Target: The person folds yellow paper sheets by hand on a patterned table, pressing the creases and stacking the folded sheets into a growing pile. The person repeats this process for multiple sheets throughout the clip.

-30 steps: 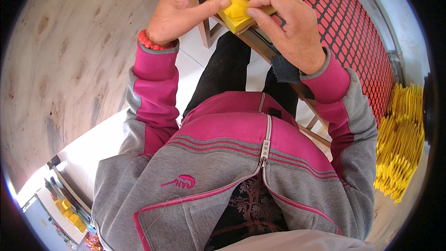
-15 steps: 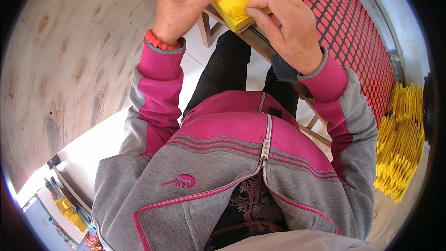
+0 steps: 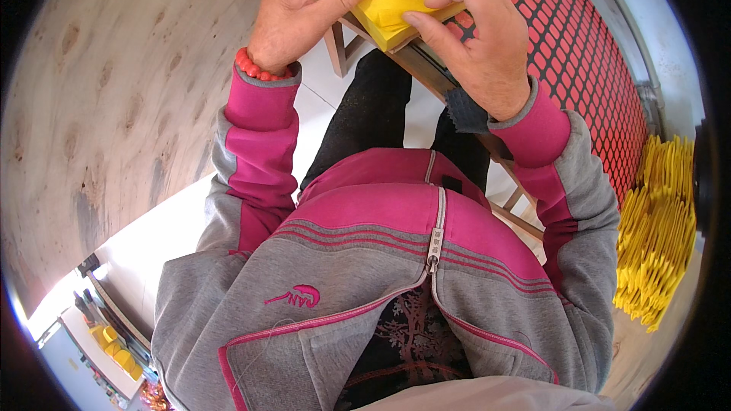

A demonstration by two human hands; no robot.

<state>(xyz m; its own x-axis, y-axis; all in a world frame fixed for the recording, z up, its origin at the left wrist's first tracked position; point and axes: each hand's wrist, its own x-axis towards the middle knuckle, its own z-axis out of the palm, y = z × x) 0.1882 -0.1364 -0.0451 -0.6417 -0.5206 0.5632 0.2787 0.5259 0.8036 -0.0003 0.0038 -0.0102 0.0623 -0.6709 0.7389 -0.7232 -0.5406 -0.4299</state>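
Note:
Thin yellow paper [image 3: 392, 4], creased and partly folded, lies at the top of the view on a stack of yellow sheets. My left hand [image 3: 304, 4] pinches its left edge between thumb and fingers, a red bead bracelet on the wrist. On the other side, my right hand [image 3: 480, 38] has its thumb low on the paper and its fingers bent over the right edge. The paper's far end runs out of the picture, as do some of my fingertips.
A surface covered in red-and-black netting [image 3: 571, 46] extends to the right of the paper. Several folded yellow pieces [image 3: 655, 236] are piled at the far right. A large wooden board [image 3: 129, 106] fills the left side. Below the paper is a wooden frame [image 3: 335, 49].
The fold between my hands has opened into a flatter, wider panel. My right hand has shifted slightly, and the left fingers now curl over the paper's edge.

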